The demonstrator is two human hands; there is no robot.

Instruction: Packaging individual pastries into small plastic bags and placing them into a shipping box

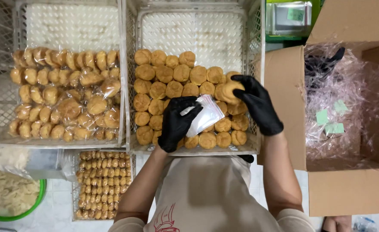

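Where gloved fingers (236, 81) cover it, the pastry (229, 91) is half hidden.

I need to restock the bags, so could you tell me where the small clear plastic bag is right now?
In the head view, the clear plastic bag is in the left hand, over the middle crate of loose round pastries.
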